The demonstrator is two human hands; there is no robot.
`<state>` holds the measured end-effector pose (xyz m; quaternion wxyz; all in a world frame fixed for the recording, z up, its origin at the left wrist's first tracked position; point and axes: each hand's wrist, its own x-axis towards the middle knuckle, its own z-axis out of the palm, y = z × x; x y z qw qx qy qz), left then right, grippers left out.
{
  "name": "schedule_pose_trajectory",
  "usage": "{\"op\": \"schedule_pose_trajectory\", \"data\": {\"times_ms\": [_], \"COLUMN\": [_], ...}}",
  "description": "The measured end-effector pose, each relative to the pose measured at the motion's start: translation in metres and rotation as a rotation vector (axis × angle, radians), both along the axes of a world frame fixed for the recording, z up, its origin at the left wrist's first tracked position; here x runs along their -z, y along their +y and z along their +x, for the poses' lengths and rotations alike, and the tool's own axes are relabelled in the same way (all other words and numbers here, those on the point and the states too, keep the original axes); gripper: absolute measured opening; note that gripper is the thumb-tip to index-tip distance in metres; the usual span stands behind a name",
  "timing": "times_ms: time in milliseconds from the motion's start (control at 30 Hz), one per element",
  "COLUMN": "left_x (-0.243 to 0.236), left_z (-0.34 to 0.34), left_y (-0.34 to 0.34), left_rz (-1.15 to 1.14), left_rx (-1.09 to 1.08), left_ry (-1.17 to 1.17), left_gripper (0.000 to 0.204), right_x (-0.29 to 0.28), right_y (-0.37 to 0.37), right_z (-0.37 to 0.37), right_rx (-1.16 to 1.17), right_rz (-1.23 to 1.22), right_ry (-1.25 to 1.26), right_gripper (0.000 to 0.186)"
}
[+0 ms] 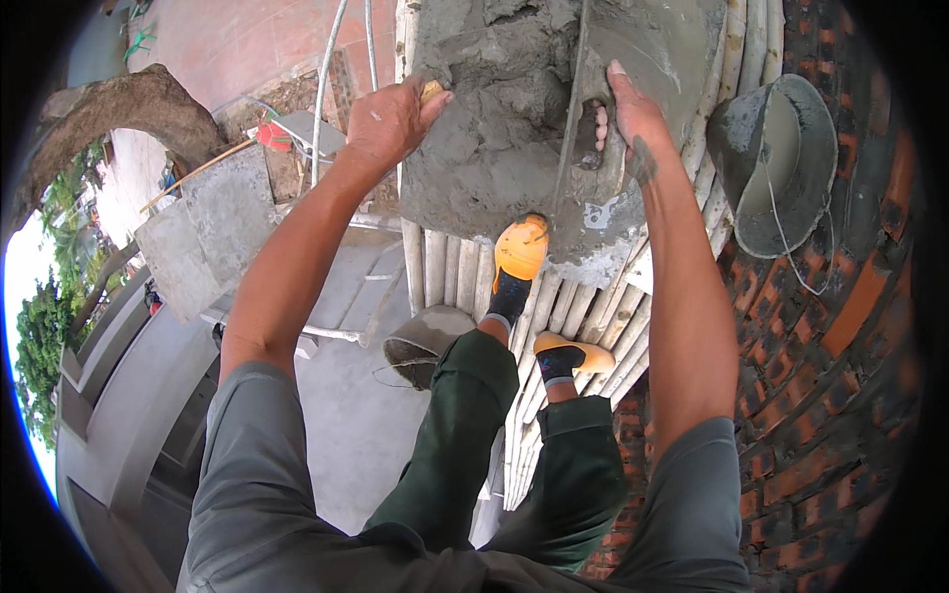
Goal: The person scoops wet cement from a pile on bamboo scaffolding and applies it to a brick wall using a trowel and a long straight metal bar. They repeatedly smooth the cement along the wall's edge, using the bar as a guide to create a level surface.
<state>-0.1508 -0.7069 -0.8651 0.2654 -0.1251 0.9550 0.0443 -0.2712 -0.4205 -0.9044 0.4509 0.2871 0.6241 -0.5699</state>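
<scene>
My right hand [638, 124] is closed on a grey, mortar-smeared board [647, 69], its fingertips showing through the hand hole and its thumb lying on the face. Wet grey mortar [504, 89] lies heaped to the left of that board's raised edge. At the heap's left side, my left hand [388, 121] is closed round a short wooden handle [431, 91]. Only the tan end of this handle shows; the rest is hidden by the hand, so I cannot tell the tool's kind. An orange-and-black shoe [522, 247] of mine rests at the near edge of the mortar.
Pale poles [455, 267] form the platform underfoot. A mortar-caked bucket [736, 148] sits at the right, beside a brick wall [791, 395]. Another bucket [425, 341] is at lower left. White ropes [326, 89] hang past the left arm. Grey sheets [208, 232] lie farther left.
</scene>
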Motion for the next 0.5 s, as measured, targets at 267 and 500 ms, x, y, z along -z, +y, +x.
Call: {"op": "schedule_pose_trajectory", "data": {"times_ms": [267,500], "left_x": [-0.032,0.075], "left_z": [0.058,-0.006], "left_y": [-0.065,-0.051], "left_rz": [-0.063,0.024], "left_rx": [-0.254,-0.464], "left_ry": [0.060,-0.081], "left_gripper": [0.057,0.075], "right_x": [-0.047,0.036], "right_y": [0.053,0.038], "right_z": [-0.036,-0.079], "right_rx": [-0.273,0.039], "right_rz": [0.030,0.151], "right_ry": [0.119,0.054], "right_gripper": [0.058,0.057]}}
